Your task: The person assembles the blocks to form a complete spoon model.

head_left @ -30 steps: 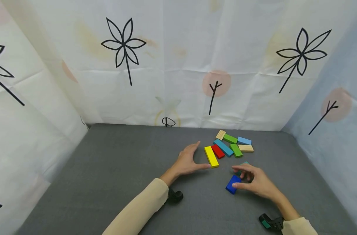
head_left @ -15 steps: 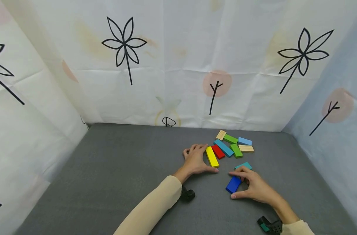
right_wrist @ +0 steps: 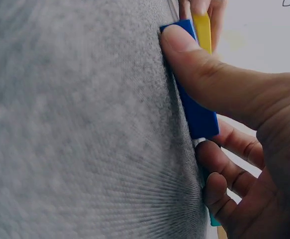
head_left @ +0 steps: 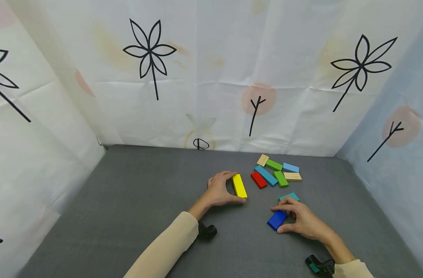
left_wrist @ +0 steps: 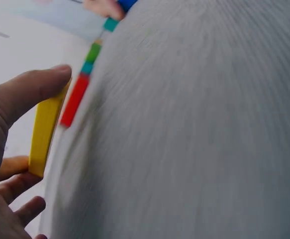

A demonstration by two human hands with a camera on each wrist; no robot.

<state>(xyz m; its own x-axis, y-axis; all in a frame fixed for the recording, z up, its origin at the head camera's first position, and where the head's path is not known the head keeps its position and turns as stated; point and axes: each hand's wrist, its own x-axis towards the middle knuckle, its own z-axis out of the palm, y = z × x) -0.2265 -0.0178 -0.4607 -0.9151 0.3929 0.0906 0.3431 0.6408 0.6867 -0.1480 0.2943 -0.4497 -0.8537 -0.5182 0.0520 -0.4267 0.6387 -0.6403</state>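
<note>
My left hand (head_left: pixel 219 191) pinches a yellow block (head_left: pixel 239 186) by its two ends, thumb at the near end and fingers at the far one. In the left wrist view the yellow block (left_wrist: pixel 45 129) spans from thumb to fingertips. To its right, my right hand (head_left: pixel 303 219) holds a dark blue block (head_left: pixel 277 220) low at the table, its thumb on the near end. The blue block (right_wrist: pixel 199 112) shows close up in the right wrist view, its far end partly behind fingers. Just behind the right hand lies a teal block (head_left: pixel 289 196), partly covered by the fingers.
Behind the hands lies a loose cluster: a red block (head_left: pixel 259 180), a blue-teal block (head_left: pixel 265 176), green blocks (head_left: pixel 281 179), a light blue block (head_left: pixel 291 167) and plain wooden blocks (head_left: pixel 292 177). A patterned cloth (head_left: pixel 225 69) walls the grey table's (head_left: pixel 145 185) back and sides.
My left hand first reached right to the yellow block, then drew it left, away from the red block. My right thumb has shifted to the blue block's near end; that block has hardly moved.
</note>
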